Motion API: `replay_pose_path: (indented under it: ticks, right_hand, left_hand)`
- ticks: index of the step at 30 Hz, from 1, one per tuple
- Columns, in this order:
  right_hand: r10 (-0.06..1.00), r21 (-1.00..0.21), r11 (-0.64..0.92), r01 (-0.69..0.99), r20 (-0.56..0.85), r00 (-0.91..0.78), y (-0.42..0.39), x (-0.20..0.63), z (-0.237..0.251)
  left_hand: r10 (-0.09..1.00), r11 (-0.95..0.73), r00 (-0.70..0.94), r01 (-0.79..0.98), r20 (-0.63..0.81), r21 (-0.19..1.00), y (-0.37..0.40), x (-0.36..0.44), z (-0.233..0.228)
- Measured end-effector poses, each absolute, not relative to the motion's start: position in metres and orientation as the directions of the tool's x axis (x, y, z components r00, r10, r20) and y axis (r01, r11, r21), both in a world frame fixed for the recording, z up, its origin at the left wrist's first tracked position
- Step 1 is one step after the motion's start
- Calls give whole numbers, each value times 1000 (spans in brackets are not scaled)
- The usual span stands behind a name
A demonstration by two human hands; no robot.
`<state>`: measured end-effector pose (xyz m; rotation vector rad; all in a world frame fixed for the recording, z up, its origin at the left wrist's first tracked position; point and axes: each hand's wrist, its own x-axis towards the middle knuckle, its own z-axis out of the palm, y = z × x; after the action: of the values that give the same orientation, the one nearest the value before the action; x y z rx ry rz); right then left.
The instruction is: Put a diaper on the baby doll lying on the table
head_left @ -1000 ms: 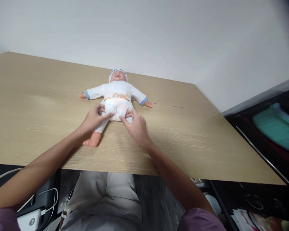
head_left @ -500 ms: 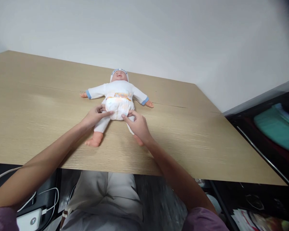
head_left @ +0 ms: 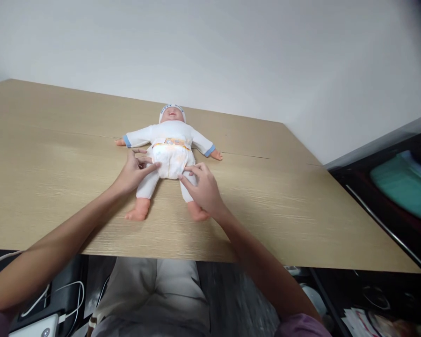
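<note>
So we had the baby doll [head_left: 168, 140] lying flat on its back around the middle of the frame, a bit above center, head pointing toward the white wall [head_left: 231, 51] at the top and bare feet pointing down toward us. It wore a white outfit with blue cuffs, a little white cap, and a diaper [head_left: 171, 159] with an orange printed waistband.

Our left hand [head_left: 133, 172] sat just left of center, fingers loosely spread, with the fingertips [head_left: 154, 164] touching the diaper's left edge at the hip. It wasn't really gripping anything, more resting and pinching lightly at the edge. Our right hand [head_left: 203, 189] was just right of center, fingers curled, with the tips [head_left: 183, 179] pressed against the lower right side of the diaper by the doll's thigh. We honestly couldn't tell if it had any fabric pinched or was only touching.

All of it sat on a light wooden table [head_left: 301, 210] filling most of the frame. At the lower left, under the table edge, were white cables [head_left: 70, 299]. A dark shelf [head_left: 389, 196] with something teal [head_left: 403, 187] stood at the right edge.
</note>
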<state>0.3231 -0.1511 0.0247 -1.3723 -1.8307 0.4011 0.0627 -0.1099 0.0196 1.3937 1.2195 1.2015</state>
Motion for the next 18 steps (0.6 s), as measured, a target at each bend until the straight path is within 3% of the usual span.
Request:
replay_pose_path:
  ticks: [3,5,9,11,14,18]
  right_hand:
    - [919,-680,356,642,379,-108,-151,342,34]
    - [905,-649,349,676,420,-63,-138,357,36]
    - [825,-453,352,819,563,-43,-79,379,28]
    - [830,-377,320,869,554,-66,-43,379,22]
    - [884,-357,272,894,459,-86,-2,363,16]
    - [933,-407,168,898,359,-13,19,337,23]
  left_hand:
    - [982,-188,40,225,184,956,-96,41,29]
    - [965,-245,13,406,263,880,-79,24,35]
    - [907,-256,1,795,422,549,-32,1,40]
    - [914,-225,37,875,404,429,-9,3,39]
    - [943,-182,65,923,327,340,14,19,38]
    - [965,-48,-48,934,256,355,19,45,47]
